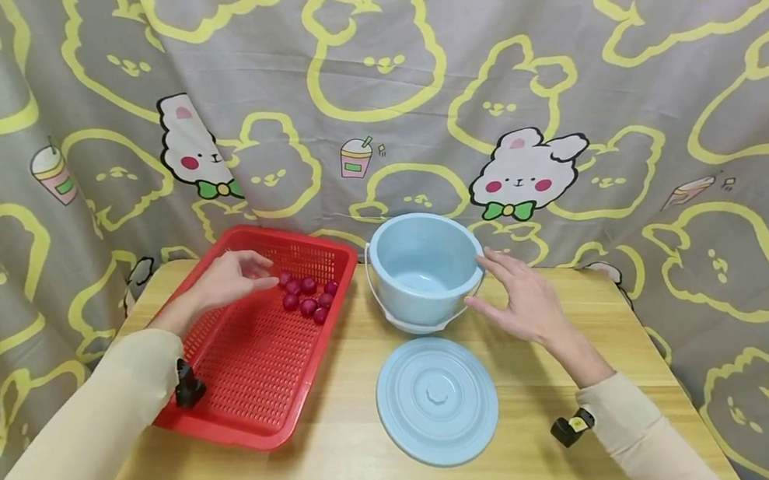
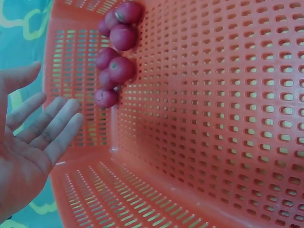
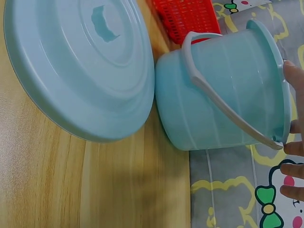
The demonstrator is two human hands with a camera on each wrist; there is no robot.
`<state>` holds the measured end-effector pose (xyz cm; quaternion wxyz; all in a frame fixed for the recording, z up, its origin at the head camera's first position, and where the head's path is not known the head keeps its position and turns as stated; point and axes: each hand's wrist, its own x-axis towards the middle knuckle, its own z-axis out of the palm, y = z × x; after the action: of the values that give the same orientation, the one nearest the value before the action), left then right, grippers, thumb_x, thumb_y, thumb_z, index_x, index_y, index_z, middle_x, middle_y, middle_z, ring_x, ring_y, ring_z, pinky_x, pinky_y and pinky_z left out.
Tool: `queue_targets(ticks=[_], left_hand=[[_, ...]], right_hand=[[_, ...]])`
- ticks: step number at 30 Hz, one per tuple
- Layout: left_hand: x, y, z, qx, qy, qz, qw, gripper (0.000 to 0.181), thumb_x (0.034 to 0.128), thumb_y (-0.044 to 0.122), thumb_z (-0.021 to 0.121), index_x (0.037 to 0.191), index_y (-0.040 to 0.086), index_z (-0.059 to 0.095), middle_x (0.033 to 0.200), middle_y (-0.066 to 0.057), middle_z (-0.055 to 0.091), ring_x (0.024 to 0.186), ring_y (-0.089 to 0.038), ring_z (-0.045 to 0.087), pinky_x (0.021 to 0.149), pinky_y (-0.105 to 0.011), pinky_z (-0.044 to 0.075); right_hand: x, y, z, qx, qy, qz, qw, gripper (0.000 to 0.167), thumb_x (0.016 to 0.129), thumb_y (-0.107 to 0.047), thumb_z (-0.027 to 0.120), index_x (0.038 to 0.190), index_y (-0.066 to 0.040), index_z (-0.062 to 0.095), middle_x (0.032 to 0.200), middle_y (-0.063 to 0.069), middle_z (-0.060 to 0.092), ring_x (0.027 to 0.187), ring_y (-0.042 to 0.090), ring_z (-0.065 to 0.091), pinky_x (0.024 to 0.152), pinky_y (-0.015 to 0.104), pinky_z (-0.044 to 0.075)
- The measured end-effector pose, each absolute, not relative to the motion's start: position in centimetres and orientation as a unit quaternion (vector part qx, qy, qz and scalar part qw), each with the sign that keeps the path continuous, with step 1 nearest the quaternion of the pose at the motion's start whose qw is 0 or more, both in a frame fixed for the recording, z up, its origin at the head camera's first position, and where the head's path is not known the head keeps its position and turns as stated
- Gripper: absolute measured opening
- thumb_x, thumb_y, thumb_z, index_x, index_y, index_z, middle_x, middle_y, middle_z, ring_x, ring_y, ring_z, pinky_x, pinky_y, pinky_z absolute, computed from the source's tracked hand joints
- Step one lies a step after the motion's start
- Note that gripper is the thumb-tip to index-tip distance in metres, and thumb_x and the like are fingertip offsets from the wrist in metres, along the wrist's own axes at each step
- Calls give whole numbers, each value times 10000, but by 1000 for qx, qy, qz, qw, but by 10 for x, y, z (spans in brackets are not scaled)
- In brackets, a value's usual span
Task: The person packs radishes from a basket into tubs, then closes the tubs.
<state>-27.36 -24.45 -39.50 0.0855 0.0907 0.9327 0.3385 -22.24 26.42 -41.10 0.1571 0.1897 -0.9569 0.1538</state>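
Over the red basket [image 1: 243, 364] my left hand [image 1: 237, 277] hovers with its fingers relaxed and nothing in them. Several round dark red fruits [image 2: 122, 69], plum-like in looks, are clustered at the basket's far right corner, a little beyond those fingertips. A light blue bucket [image 1: 420, 307] stands upright to the right of the basket. Its inside looks bare, and its pale handle [image 3: 223, 107] hangs down against the front. My right hand [image 1: 524, 299] is at the bucket's right rim, fingers spread. The fingertips appear to touch the rim.
A round light blue lid [image 1: 437, 403] lies flat on the wooden table [image 1: 338, 464] in front of the bucket. Directly behind the basket and bucket hangs a grey patterned curtain [image 1: 254, 74].
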Motion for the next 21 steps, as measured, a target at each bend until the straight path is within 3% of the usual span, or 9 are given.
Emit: queue_targets(ticks=[8,15,21], left_hand=[[-285,-243,-409,92,914,376,124,465,974,260,762,1301,-47,641,1233,-246,716,1022,-364,729,846,-350,643],[-291,-236,-424,85,906,385,154,430,969,217,763,1280,-62,662,1135,-239,765,987,-355,747,902,-452,646],[-295,-232,-428,84,908,376,161,387,971,191,757,1259,-53,675,1165,-246,767,1012,-342,756,921,-464,641]], right_hand=[[-224,262,-414,184,-955,159,168,739,905,-588,727,1511,-191,581,1620,116,523,1464,410,518,1097,698,483],[-226,260,-416,177,-955,163,172,725,912,-595,719,1505,-199,588,1619,110,525,1451,422,529,1082,706,489],[-225,260,-416,173,-954,166,182,703,905,-579,733,1479,-191,614,1596,116,551,1429,427,550,1081,693,497]])
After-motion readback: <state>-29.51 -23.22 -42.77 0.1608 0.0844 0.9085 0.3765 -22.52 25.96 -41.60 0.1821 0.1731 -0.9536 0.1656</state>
